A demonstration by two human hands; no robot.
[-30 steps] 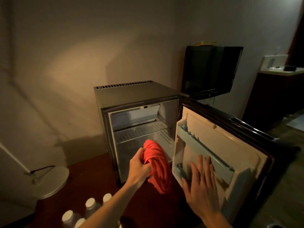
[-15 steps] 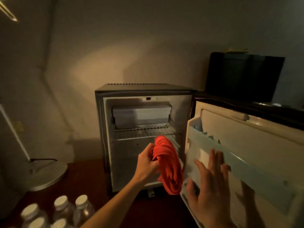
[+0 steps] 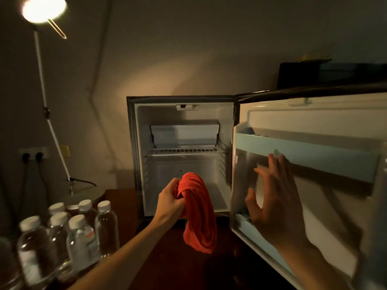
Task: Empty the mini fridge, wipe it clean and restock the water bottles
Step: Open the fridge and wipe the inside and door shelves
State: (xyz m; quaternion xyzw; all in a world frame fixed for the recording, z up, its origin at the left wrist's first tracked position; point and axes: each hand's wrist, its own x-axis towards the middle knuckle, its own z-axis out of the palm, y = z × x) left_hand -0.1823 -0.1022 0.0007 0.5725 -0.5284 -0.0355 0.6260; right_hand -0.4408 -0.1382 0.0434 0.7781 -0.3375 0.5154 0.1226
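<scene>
The mini fridge (image 3: 134, 155) stands open in front of me, with only a wire shelf (image 3: 184, 151) and a small freezer box (image 3: 184, 135) inside. My left hand (image 3: 169, 203) grips a bunched red cloth (image 3: 199, 214) that hangs down in front of the fridge's lower compartment. My right hand (image 3: 274, 197) lies flat with straight fingers against the inner side of the open door (image 3: 314, 126), just under its pale blue door shelf (image 3: 314, 158). Several water bottles (image 3: 81, 237) with white caps stand at the lower left.
A lit floor lamp (image 3: 41, 9) stands at the left, its round base (image 3: 83, 197) behind the bottles. Wall sockets (image 3: 33, 153) with plugs sit low on the left wall. A dark television (image 3: 335, 74) stands behind the door. The floor under me is dark red-brown.
My view has come lower and closer, facing the fridge head-on. My right hand has slid up the inner door toward the blue shelf. The left hand keeps holding the cloth before the opening.
</scene>
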